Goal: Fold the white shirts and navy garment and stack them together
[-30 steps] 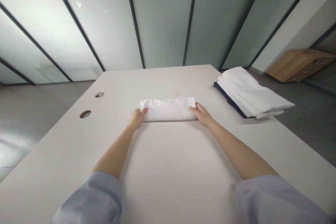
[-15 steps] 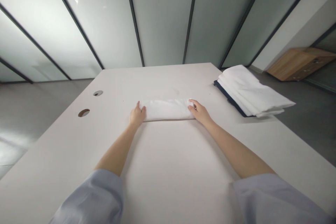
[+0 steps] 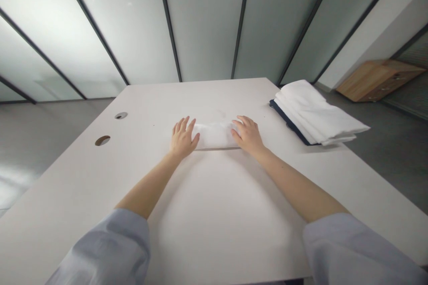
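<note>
Folded white cloth (image 3: 214,135) lies flat at the middle of the white table (image 3: 214,213), straight out at my twelve o'clock, with my left hand (image 3: 182,137) pressed palm-down on its nine o'clock end and my right hand (image 3: 246,133) palm-down on its three o'clock end, both with fingers spread apart and gripping nothing. At about two o'clock from the cloth, well apart from it near the table's edge, a stack of white linen (image 3: 316,113) rests on something dark blue, and at about ten o'clock two round cable holes (image 3: 102,140) sit in the tabletop.
</note>
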A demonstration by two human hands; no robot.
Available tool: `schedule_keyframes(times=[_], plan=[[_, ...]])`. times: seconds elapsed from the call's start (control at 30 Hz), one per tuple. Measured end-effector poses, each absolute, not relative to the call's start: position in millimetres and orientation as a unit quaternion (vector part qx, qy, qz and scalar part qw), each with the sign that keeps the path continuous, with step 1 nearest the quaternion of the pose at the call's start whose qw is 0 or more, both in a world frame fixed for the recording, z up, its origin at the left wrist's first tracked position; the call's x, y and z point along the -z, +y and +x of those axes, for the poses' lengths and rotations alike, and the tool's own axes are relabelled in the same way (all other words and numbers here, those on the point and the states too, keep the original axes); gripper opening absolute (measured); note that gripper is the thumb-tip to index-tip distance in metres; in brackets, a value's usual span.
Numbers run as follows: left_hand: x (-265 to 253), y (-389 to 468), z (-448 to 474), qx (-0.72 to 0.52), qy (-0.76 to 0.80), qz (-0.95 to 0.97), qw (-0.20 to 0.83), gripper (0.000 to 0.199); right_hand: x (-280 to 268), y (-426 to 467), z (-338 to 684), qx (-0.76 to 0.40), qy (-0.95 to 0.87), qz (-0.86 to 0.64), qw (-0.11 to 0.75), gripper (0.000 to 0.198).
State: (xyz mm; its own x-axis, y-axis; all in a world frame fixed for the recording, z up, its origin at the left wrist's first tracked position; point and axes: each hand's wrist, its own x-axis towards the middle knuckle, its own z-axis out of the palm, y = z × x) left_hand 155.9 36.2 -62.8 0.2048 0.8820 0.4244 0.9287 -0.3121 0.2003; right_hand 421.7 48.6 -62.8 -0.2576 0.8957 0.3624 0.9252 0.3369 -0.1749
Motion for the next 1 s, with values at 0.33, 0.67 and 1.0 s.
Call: schedule_keyframes(times=[0.33,0.67,1.0], plan=[[79.5,67.7,211.6,0.086,-0.654,-0.751,-0.018,0.055,67.6,79.3,355.1,-0.016,-0.805,-0.592,0.008,0.05],[85.3,67.8,209.8,0.09,-0.653,-0.752,-0.023,0.059,69.7,78.1,354.7,-0.002,-0.805,-0.593,0.011,0.045],[93.2,84.4,144.4,0.125,-0.72,-0.675,-0.104,0.067,69.8,73.3,356.2,-0.011,-0.79,-0.613,0.02,0.045]])
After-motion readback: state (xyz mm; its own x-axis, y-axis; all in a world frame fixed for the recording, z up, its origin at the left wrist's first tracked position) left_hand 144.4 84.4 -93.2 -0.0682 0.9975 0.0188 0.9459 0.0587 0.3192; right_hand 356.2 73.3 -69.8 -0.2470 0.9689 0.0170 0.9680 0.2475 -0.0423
